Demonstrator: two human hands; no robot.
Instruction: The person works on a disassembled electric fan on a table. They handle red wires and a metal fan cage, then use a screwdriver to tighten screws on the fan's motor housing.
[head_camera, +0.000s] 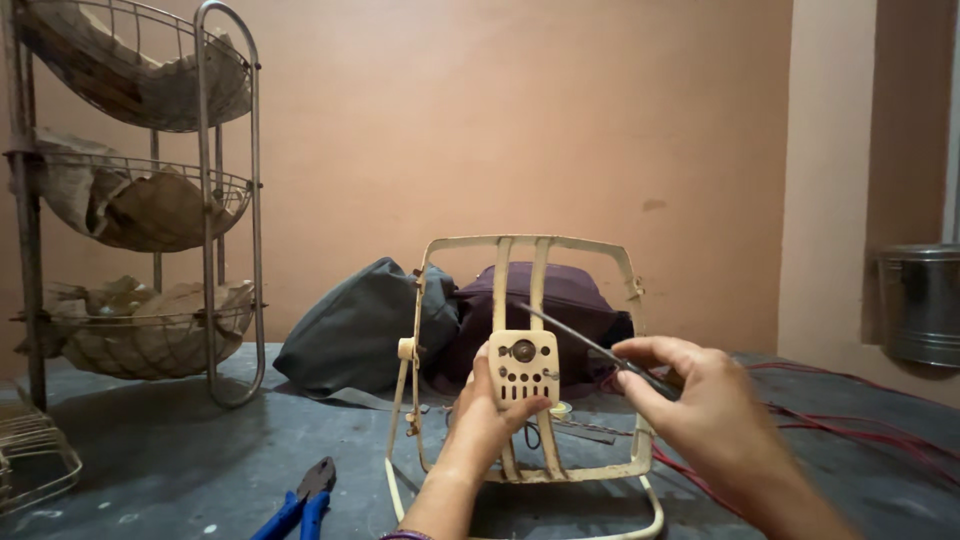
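At the near centre of the grey counter (150, 450) stands a cream metal fan frame (525, 360), upright, its base loop resting on the surface. I see my left hand (485, 420) closed around the lower part of the frame's central plate (523, 367), thumb laid across the slotted face just below the round hub. My right hand (700, 400) pinches a thin metal rod (590, 345) between thumb and fingertips; the rod slants up and left, its tip close to the hub, though I cannot tell whether it touches.

Assessment of handling: the frame looks light, stiff and thin-walled, with worn paint; it would likely tip if pushed at the top, so the plate or the vertical bars seem the sound places to hold. The rod appears slim and slippery, best held near its near end.

Surroundings: blue-handled pliers (300, 500) lie on the counter at near left. Red wires (850, 420) trail off to the right. Behind the frame sit a grey bag (350, 330) and a dark purple bag (570, 300). A tiered wire rack (140, 200) stands at far left, a steel container (920, 300) at far right.
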